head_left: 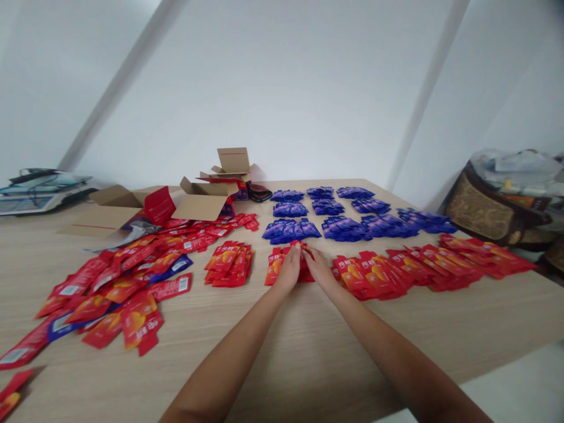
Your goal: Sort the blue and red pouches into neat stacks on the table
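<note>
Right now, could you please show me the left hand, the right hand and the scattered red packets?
Left hand (289,268): head view, back of the hand.
Right hand (319,267): head view, back of the hand.
Scattered red packets (121,289): head view, one packet near the heap's middle.

A single camera, worn on the head, looked forward and down over the worktop (198,329) from its near side. The forearms (233,352) ran up from the bottom edge, the hands (288,269) showed near the centre, and the pale wall (291,88) beyond filled the upper part.
</note>
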Tool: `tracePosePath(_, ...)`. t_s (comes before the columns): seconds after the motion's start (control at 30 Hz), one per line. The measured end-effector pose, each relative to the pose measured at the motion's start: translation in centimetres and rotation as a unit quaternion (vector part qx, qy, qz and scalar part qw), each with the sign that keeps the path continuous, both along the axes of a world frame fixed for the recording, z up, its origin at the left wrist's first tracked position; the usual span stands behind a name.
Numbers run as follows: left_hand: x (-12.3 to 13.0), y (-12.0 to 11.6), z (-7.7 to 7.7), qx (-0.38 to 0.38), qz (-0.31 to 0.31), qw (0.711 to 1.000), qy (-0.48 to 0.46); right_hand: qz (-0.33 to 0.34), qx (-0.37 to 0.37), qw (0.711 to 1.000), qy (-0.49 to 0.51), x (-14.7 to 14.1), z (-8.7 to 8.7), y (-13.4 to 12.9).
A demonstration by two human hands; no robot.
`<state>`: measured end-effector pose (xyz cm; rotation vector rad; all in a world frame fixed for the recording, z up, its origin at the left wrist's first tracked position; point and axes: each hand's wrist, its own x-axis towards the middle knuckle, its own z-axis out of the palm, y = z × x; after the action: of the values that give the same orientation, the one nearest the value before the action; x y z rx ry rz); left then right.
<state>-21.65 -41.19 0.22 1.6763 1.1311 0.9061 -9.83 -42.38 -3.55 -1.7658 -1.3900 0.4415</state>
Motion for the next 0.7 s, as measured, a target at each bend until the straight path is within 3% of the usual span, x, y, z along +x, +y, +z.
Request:
tracePosePath(0.13, -1.4, 1.0, -1.4, 0.066, 0.014, 0.998, 0.01, 0.012, 0.008, 1.0, -0.007, 0.0, 0.1, -0.1)
tracePosePath(0.27, -3.2, 1.6, -2.5, 0.126, 0.073, 0.98, 0.134, 0.013, 0.014, 1.0, -0.01, -0.1, 0.1, 0.0)
tracePosePath(0.37, -4.1, 1.9, -3.2, 0.109, 0.104, 0.971, 0.186, 0.011, 0.017, 1.0, -0.011, 0.0, -0.1, 0.0)
tracePosePath(0.57, -3.7, 2.4, -4.4, 0.06, 0.08, 0.989, 0.104, -0.004, 0.017, 1.0, -0.009, 0.1, -0.9, 0.1)
tracePosePath(0.7, -3.4, 2.6, -4.8, 0.046, 0.084, 0.99, 0.108, -0.025, 0.008, 1.0, -0.006, 0.3, -1.4, 0.2)
